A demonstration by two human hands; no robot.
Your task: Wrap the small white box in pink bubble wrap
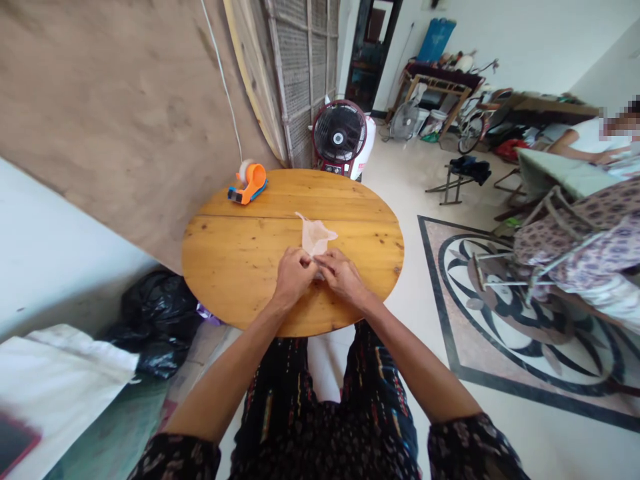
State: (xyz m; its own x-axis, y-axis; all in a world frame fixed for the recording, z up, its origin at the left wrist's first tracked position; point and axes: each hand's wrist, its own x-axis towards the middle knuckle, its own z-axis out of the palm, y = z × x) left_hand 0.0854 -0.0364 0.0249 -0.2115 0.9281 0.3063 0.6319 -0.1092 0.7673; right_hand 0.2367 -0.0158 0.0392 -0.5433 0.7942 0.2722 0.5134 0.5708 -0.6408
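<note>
A thin, pale pinkish-white piece of material (316,237) lies crumpled near the middle of the round wooden table (240,260). At its near end, my left hand (296,270) has its fingers closed in a pinch on it. Close beside, almost touching, my right hand (341,272) also pinches the near end of the material. A bit of the same material shows below my fingertips; the part between the fingers is hidden.
An orange tape dispenser (253,183) stands at the table's back left edge. Behind the table is a fan (340,133). Black plastic bags (160,307) lie on the left. At the right, people sit near another table (560,172).
</note>
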